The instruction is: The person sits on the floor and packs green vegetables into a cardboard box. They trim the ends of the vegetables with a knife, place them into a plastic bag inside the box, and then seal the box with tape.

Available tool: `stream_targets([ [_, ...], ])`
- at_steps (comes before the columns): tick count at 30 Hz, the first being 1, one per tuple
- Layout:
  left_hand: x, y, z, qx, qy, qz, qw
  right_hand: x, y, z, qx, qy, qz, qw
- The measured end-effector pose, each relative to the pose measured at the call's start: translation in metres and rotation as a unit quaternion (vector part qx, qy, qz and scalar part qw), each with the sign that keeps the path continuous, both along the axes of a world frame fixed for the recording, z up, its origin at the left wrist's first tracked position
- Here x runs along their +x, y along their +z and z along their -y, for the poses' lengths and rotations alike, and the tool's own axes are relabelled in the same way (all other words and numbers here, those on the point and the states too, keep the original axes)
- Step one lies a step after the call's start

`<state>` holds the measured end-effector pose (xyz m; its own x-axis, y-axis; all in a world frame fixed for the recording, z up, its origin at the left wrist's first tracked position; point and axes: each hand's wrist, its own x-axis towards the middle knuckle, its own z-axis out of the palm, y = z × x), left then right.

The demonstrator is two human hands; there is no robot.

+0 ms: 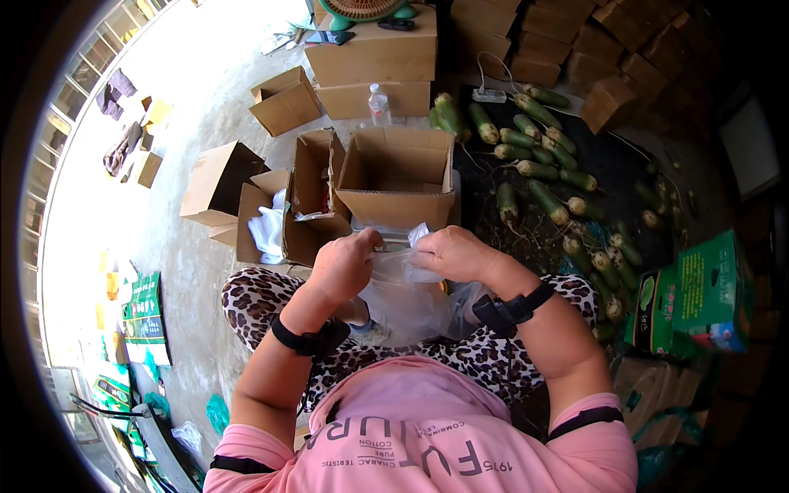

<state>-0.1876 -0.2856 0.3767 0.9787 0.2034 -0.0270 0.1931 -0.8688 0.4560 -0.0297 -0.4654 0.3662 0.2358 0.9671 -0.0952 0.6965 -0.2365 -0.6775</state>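
Between my two hands hangs a clear plastic bag (403,300), drooping over my lap. My left hand (347,261) is closed on the left side of its upper edge, fingers pinched together. My right hand (457,255) grips the opposite side of the same edge, with a crumpled bit of the film sticking up beside the fingers. Whether anything is inside the bag I cannot tell. Just beyond my hands stands an open cardboard box (396,205), its inside facing up.
Several green radishes (538,171) lie on a dark sheet at the right. White bags (268,230) fill a small carton at the left. A water bottle (379,105) stands by a large closed box (374,62). A green printed carton (694,300) sits at far right.
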Motion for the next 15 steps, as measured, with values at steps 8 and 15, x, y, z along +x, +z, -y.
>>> stream_targets([
  [8, -0.004, 0.021, 0.025, 0.058, 0.123, 0.315, 0.939, -0.002, -0.006, 0.001, -0.026, -0.185, -0.01, 0.982],
  [15, -0.003, -0.039, 0.06, -0.592, 0.231, 0.057, 0.77, -0.016, -0.021, -0.007, 0.076, -0.135, -0.154, 0.976],
])
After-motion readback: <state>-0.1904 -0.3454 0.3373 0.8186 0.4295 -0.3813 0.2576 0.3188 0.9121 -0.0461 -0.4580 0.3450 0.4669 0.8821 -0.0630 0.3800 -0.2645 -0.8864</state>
